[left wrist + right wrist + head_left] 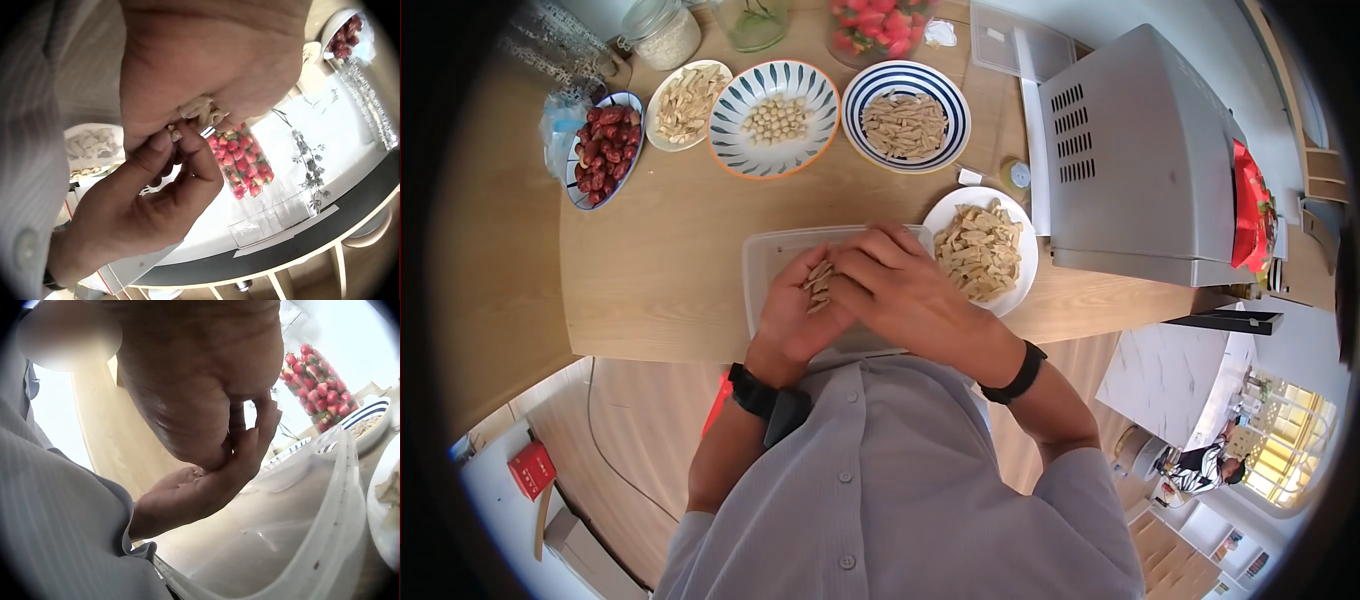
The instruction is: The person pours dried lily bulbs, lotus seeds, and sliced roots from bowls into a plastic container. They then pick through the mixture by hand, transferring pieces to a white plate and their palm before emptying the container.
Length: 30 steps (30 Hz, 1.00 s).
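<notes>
Over a clear plastic container (762, 262), the left hand (796, 318) is cupped around several pale dried pieces (818, 286). Its palm and the pieces (201, 110) also show in the left wrist view. The right hand (905, 300) leans over it from the right, and its thumb and forefinger pinch one small pale piece (175, 133). In the right wrist view the right hand (200, 381) hides most of what lies between the hands. Beside the container on the right stands a white plate (1028, 262) heaped with pale slices (980, 252).
Along the back are an oval dish of red dates (608, 150), a small plate of slices (685, 103), a bowl of round pale seeds (775, 118), a blue-striped bowl (907, 125), jars and strawberries (882, 28). A grey appliance (1140, 160) stands at the right.
</notes>
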### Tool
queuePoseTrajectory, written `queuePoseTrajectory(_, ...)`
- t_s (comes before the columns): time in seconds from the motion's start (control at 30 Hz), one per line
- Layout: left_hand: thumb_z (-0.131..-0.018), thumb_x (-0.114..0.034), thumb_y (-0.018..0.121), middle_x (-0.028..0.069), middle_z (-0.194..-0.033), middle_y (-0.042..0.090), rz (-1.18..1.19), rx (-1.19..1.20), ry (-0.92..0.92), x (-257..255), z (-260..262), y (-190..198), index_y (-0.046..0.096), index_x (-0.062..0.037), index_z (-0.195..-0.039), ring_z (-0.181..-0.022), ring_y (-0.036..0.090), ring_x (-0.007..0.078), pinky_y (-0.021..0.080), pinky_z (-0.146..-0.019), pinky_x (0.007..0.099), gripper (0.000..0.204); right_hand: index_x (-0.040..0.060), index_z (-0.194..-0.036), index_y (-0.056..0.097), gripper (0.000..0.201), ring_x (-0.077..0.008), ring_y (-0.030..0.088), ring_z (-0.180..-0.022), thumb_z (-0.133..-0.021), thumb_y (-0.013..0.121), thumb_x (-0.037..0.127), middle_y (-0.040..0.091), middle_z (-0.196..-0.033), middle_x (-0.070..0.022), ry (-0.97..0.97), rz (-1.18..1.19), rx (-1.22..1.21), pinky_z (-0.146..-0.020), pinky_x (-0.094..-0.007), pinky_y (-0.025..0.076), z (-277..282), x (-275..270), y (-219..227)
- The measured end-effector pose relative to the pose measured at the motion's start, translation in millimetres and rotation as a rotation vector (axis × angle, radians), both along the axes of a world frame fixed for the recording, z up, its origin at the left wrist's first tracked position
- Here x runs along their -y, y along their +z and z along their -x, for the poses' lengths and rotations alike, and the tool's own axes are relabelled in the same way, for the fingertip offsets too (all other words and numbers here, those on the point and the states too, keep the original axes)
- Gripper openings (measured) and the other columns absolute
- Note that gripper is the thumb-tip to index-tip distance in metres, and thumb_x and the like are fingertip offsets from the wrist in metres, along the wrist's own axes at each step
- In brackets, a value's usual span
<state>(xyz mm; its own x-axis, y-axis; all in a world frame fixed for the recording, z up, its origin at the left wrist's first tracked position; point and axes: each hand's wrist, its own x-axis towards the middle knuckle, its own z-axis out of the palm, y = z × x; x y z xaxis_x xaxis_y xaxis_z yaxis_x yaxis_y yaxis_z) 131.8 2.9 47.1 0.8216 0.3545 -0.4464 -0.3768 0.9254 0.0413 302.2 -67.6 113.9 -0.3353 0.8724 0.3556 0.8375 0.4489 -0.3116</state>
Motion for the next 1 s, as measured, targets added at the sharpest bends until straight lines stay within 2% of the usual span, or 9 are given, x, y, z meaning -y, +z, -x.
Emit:
queuePoseTrajectory(0.2,-0.113,-0.026,0.041,0.0063,-0.117,0.072,-0.029,-0.074,0.004,-1.0,0.7,-4.5,0.065,-0.0047,-0.120,-0.111,0.069,0.0205,0.053,-0.102,0.0389,0.033,0.0070,-0.096,0.068,0.023,-0.0251,0.058,-0.114,-0.074,0.068,0.013,0.063,-0.105,-0.0054,0.006,-0.038,0.035,-0.109,-0.0466,0.048,3.6,1.6,-10.2)
queuePoseTrajectory(0.33,-0.113,-0.026,0.041,0.0064,-0.117,0.072,-0.013,0.035,0.010,-2.3,2.9,-2.0,0.065,-0.0042,-0.121,-0.111,0.068,0.0204,0.054,-0.102,0.0384,0.033,0.0071,-0.097,0.068,0.024,-0.0260,0.058,-0.116,-0.074,0.069,0.013,0.064,-0.108,-0.0060,0.015,-0.058,-0.005,-0.110,-0.0469,0.048,2.1,0.0,-13.8)
queuePoseTrajectory(0.43,-0.114,-0.026,0.040,0.0074,-0.119,0.071,0.024,0.112,0.009,-2.6,4.5,-10.1,0.064,-0.0035,-0.123,-0.113,0.068,0.0208,0.053,-0.102,0.0385,0.034,0.0080,-0.098,0.068,0.024,-0.0269,0.058,-0.119,-0.075,0.069,0.013,0.064,-0.110,-0.0064,0.025,-0.029,-0.033,-0.107,-0.0461,0.049,-1.0,-1.6,-14.6)
queuePoseTrajectory(0.53,-0.114,-0.028,0.039,0.0096,-0.122,0.070,0.057,0.153,-0.002,-2.9,7.4,-5.0,0.062,-0.0024,-0.127,-0.115,0.067,0.0218,0.053,-0.103,0.0393,0.036,0.0057,-0.099,0.070,0.026,-0.0275,0.059,-0.111,-0.075,0.069,0.014,0.065,-0.106,-0.0066,0.011,-0.007,-0.119,-0.101,-0.0445,0.050,-2.2,-3.6,-13.9)
queuePoseTrajectory(0.6,-0.115,-0.029,0.039,0.0109,-0.124,0.071,0.080,0.210,0.005,-1.8,3.6,-1.7,0.060,-0.0012,-0.131,-0.115,0.069,0.0230,0.055,-0.102,0.0399,0.038,0.0060,-0.099,0.069,0.026,-0.0286,0.059,-0.113,-0.075,0.070,0.013,0.065,-0.108,-0.0073,-0.004,0.001,-0.197,-0.100,-0.0446,0.050,-3.0,-4.9,-16.8)
queuePoseTrajectory(0.7,-0.114,-0.030,0.039,0.0104,-0.124,0.071,0.031,0.117,0.009,-1.6,-0.3,4.6,0.060,-0.0023,-0.132,-0.116,0.068,0.0242,0.054,-0.103,0.0425,0.039,0.0063,-0.099,0.068,0.024,-0.0299,0.059,-0.115,-0.076,0.072,0.012,0.066,-0.110,-0.0080,-0.016,0.029,-0.251,-0.098,-0.0447,0.050,-6.4,-4.9,-17.6)
queuePoseTrajectory(0.9,-0.114,-0.030,0.039,0.0119,-0.129,0.069,0.033,0.203,-0.008,-2.4,0.0,1.1,0.061,-0.0019,-0.131,-0.122,0.065,0.0255,0.051,-0.107,0.0446,0.039,0.0052,-0.099,0.068,0.021,-0.0318,0.059,-0.120,-0.079,0.073,0.005,0.067,-0.108,-0.0085,-0.068,0.022,-0.354,-0.100,-0.0450,0.050,-6.8,-7.8,-26.9)
queuePoseTrajectory(1.0,-0.113,-0.027,0.040,0.0142,-0.129,0.066,0.033,0.259,0.008,-0.8,-0.5,-9.3,0.064,-0.0003,-0.122,-0.127,0.061,0.0276,0.043,-0.118,0.0484,0.036,0.0046,-0.100,0.068,0.015,-0.0321,0.058,-0.125,-0.086,0.071,0.001,0.067,-0.111,-0.0101,-0.123,0.159,-0.537,-0.103,-0.0453,0.049,-10.9,-5.2,-22.5)
